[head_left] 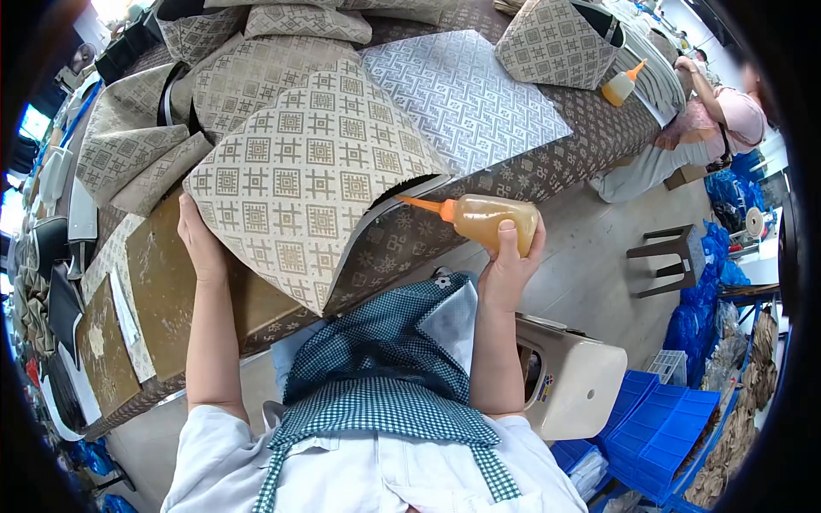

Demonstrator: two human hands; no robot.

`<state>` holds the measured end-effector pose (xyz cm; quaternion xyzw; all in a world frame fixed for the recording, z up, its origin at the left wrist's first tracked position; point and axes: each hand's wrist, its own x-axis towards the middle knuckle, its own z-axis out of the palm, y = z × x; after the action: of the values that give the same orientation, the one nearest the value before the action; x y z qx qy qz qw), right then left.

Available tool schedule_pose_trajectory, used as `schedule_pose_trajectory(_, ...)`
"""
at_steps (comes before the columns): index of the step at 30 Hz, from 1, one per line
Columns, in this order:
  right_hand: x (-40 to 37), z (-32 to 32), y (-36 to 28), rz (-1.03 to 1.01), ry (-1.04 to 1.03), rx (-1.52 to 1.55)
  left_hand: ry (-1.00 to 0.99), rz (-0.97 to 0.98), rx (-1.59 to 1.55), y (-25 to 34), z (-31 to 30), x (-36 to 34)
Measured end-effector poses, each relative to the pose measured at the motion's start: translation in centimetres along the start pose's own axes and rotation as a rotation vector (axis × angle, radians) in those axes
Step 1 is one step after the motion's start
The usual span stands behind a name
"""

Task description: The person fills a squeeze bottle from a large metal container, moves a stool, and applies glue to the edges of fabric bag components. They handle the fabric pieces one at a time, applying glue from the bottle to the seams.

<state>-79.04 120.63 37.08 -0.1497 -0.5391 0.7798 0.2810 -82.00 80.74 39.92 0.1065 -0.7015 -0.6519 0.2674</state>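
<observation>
My right hand [506,278] is wrapped round a squeeze bottle [492,218] of amber liquid, likely glue, with its thumb on the side. The bottle lies nearly level, and its orange nozzle points left at the open edge of a beige patterned fabric piece [308,162]. That piece is folded over, dark on the inside, and juts past the table's near edge. At its left edge, my left hand [203,239] grips it, with some fingers hidden. Beneath and behind it lies a silver-white patterned sheet [470,98].
More beige patterned pieces [137,154] are heaped at the back left. A second orange-tipped bottle [622,84] stands at the back right near another folded piece [560,43]. Brown boards [171,299] lie on the left. A plastic stool [577,385] and a seated person [710,120] are to the right.
</observation>
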Motion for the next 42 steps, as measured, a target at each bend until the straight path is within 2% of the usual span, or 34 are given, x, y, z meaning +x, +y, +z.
schedule_pose_trajectory(10, -0.9, 0.9, 0.2, 0.131, -0.105, 0.064, 0.083, -0.113, -0.084, 0.7, 0.9, -0.5)
schedule_pose_trajectory(28, -4.0, 1.4, 0.1, 0.303, -0.202, 0.135, 0.040, -0.073, -0.098, 0.0, 0.4, -0.3)
schedule_pose_trajectory(42, -7.3, -0.7, 0.4, 0.522, -0.304, 0.232, 0.062, -0.079, -0.084, 0.0, 0.6, -0.6)
